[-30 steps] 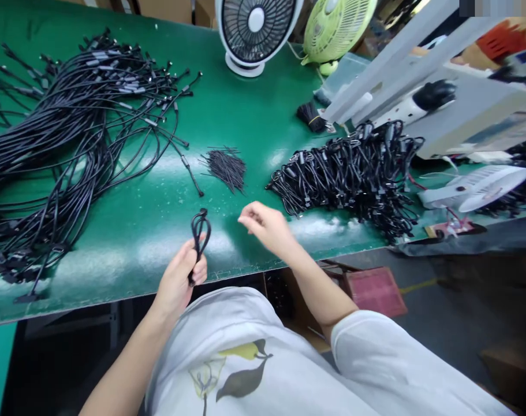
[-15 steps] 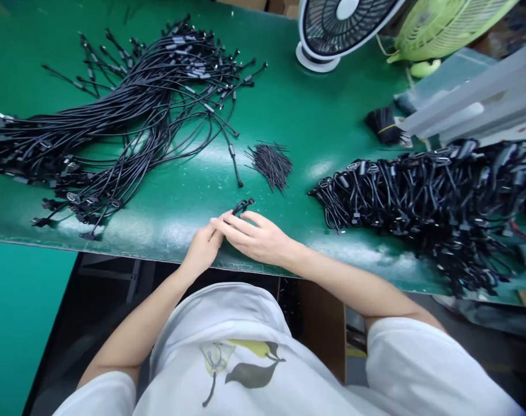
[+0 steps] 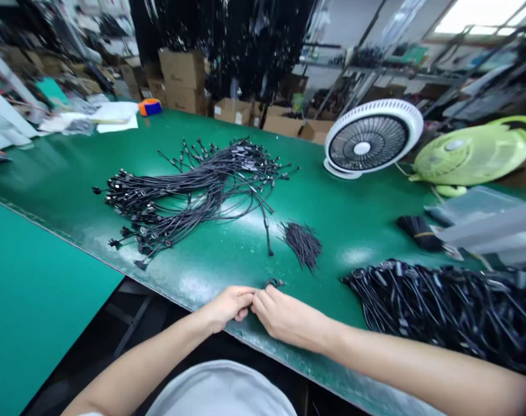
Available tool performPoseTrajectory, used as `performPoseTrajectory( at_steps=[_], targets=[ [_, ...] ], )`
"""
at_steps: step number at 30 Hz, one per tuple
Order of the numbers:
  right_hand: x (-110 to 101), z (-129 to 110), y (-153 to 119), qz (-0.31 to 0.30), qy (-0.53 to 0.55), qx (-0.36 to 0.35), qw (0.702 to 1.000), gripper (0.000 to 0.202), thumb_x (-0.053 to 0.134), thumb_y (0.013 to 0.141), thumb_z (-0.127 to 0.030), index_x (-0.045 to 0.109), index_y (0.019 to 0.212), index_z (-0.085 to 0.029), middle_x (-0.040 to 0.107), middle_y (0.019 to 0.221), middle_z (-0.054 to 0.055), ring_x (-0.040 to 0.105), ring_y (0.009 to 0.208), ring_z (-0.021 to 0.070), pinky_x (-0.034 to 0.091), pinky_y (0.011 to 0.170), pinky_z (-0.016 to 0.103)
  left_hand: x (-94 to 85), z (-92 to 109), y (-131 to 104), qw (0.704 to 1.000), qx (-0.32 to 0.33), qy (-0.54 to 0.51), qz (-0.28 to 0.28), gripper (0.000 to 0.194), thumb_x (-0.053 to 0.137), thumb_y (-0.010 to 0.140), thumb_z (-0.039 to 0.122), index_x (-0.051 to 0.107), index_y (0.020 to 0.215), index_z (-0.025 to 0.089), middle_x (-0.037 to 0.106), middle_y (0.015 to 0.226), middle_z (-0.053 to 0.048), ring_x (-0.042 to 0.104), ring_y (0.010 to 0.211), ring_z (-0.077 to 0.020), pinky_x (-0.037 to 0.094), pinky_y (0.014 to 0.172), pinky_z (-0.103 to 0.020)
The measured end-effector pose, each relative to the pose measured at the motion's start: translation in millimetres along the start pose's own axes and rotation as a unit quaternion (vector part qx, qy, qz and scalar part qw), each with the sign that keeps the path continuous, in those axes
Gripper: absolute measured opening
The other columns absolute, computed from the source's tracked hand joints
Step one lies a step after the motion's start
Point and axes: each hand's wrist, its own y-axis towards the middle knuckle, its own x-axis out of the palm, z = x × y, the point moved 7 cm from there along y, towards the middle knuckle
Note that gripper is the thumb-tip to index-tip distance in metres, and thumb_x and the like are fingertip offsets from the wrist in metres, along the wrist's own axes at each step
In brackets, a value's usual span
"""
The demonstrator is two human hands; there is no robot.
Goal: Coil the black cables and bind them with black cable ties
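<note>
Black cable (image 3: pixel 273 283), mostly hidden, pinched where the fingers of the left hand (image 3: pixel 228 306) and right hand (image 3: pixel 284 318) meet above a green surface (image 3: pixel 332 219). Folded cables (image 3: pixel 427 312) right of the fingers look finished; beyond the fingers lie thin ties (image 3: pixel 303 245) and, leftward, outstretched cables (image 3: pixel 202 182), apparently undone.

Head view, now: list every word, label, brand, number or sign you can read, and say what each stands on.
No text can be read.
White label on the low cardboard carton: too small and blurred.
Apparent faint mark on the taller cardboard carton: too blurred.
Bundle of black cables: no lettering can be made out.
White desk fan: no brand can be made out.
</note>
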Motion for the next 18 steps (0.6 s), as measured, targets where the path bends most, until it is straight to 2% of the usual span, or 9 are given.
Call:
performPoseTrajectory(
  at_steps=[3, 5, 7, 9, 11, 13, 15, 18],
  targets=[
    [7.4, -13.1, 2.7, -0.025, -0.039, -0.03, 0.998, 0.026, 0.042, 0.08, -0.008, 0.067, 0.084, -0.013, 0.053, 0.07, 0.009, 0.046, 0.063, 0.0215, 0.028, 0.054, 0.036, 0.0, -8.8, 2.3, 1.0, -0.02, -0.016, 0.003, 0.03, 0.068, 0.065, 0.043, 0.056, 0.068, 0.016, 0.041, 0.054, 0.006, 0.03, 0.045, -0.0063, 0.017, 0.047, -0.025],
    [15.9, -15.8, 4.7, -0.03, -0.043, -0.021, 0.998, 0.023, 0.044, 0.078, -0.008, 0.066, 0.079, -0.015, 0.05, 0.065, 0.008, 0.044, 0.059, 0.021, 0.027, 0.051, 0.035, 0.0, -11.7, 3.6, 0.999, -0.027, -0.026, 0.007, 0.031, 0.069, 0.063, 0.043, 0.051, 0.063, 0.017, 0.041, 0.052, 0.006, 0.031, 0.045, -0.0063, 0.017, 0.047, -0.025],
    [26.7, -7.5, 8.1, -0.031, -0.016, 0.041, 0.999, 0.018, 0.047, 0.074, -0.008, 0.062, 0.074, -0.016, 0.05, 0.061, 0.006, 0.045, 0.055, 0.0208, 0.026, 0.049, 0.035, -2.0, -10.1, 4.8, 0.999, -0.024, -0.036, 0.023, 0.033, 0.069, 0.063, 0.045, 0.051, 0.065, 0.018, 0.04, 0.052, 0.006, 0.031, 0.045, -0.0067, 0.018, 0.048, -0.025],
    [38.2, 9.0, 11.9, -0.029, 0.059, 0.13, 0.989, 0.018, 0.048, 0.07, -0.004, 0.06, 0.072, -0.017, 0.055, 0.061, 0.006, 0.05, 0.053, 0.0209, 0.028, 0.048, 0.033, -6.1, -4.5, 6.1, 0.997, -0.01, -0.056, 0.049, 0.034, 0.067, 0.064, 0.048, 0.052, 0.069, 0.018, 0.041, 0.054, 0.006, 0.033, 0.046, -0.0074, 0.021, 0.048, -0.024],
    [49.2, 29.1, 14.0, -0.028, 0.161, 0.229, 0.96, 0.022, 0.046, 0.071, -0.001, 0.059, 0.074, -0.018, 0.061, 0.065, 0.004, 0.058, 0.058, 0.0199, 0.033, 0.05, 0.03, -11.8, 5.3, 6.8, 0.993, 0.023, -0.079, 0.082, 0.036, 0.062, 0.066, 0.051, 0.052, 0.073, 0.017, 0.046, 0.061, 0.003, 0.037, 0.05, -0.0079, 0.026, 0.05, -0.024],
    [57.0, 47.1, 13.5, -0.021, 0.254, 0.325, 0.911, 0.024, 0.043, 0.079, -0.002, 0.058, 0.075, -0.02, 0.065, 0.07, 0.002, 0.063, 0.065, 0.0176, 0.038, 0.055, 0.027, -18.1, 19.5, 6.2, 0.985, 0.081, -0.099, 0.12, 0.037, 0.058, 0.069, 0.051, 0.054, 0.078, 0.016, 0.05, 0.071, 0.0, 0.04, 0.055, -0.0082, 0.029, 0.053, -0.024],
    [60.4, 59.7, 10.0, 0.003, 0.317, 0.41, 0.855, 0.026, 0.039, 0.09, -0.011, 0.058, 0.075, -0.021, 0.067, 0.073, 0.001, 0.065, 0.069, 0.0168, 0.04, 0.059, 0.026, -23.9, 33.8, 4.7, 0.973, 0.139, -0.099, 0.157, 0.035, 0.057, 0.074, 0.046, 0.058, 0.086, 0.013, 0.051, 0.076, -0.001, 0.041, 0.058, -0.0087, 0.031, 0.054, -0.024],
    [60.4, 65.8, 4.2, 0.052, 0.37, 0.481, 0.793, 0.032, 0.033, 0.097, -0.024, 0.059, 0.079, -0.023, 0.07, 0.079, 0.001, 0.067, 0.072, 0.0182, 0.043, 0.063, 0.028, -28.5, 46.7, 5.2, 0.964, 0.183, -0.046, 0.19, 0.035, 0.05, 0.083, 0.036, 0.062, 0.102, 0.01, 0.049, 0.076, -0.002, 0.04, 0.059, -0.0099, 0.031, 0.054, -0.025]
  ],
)
